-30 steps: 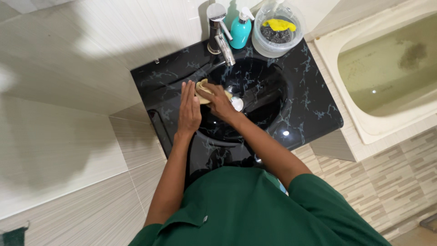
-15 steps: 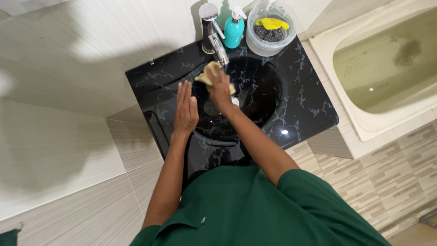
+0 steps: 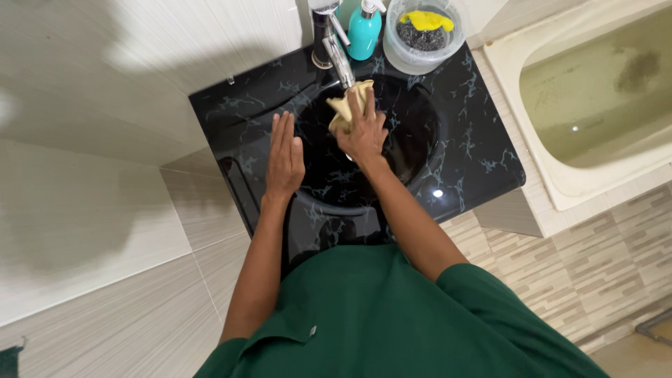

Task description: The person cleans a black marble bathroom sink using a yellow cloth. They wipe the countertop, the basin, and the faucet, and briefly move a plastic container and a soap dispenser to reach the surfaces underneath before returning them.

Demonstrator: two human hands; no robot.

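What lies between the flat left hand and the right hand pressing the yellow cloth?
Head view: only bare black marbled basin separates left hand from right hand on yellow cloth.

Teal soap bottle (image 3: 364, 31), clear tub (image 3: 423, 38), bathtub (image 3: 595, 105)

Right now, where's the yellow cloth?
Head view: the yellow cloth is under the right hand, inside the black basin, just below the chrome tap.

Glossy black marbled sink (image 3: 483, 150), shiny chrome faucet (image 3: 336, 43), soft yellowish cloth (image 3: 348, 106), clear plastic tub (image 3: 424, 31).
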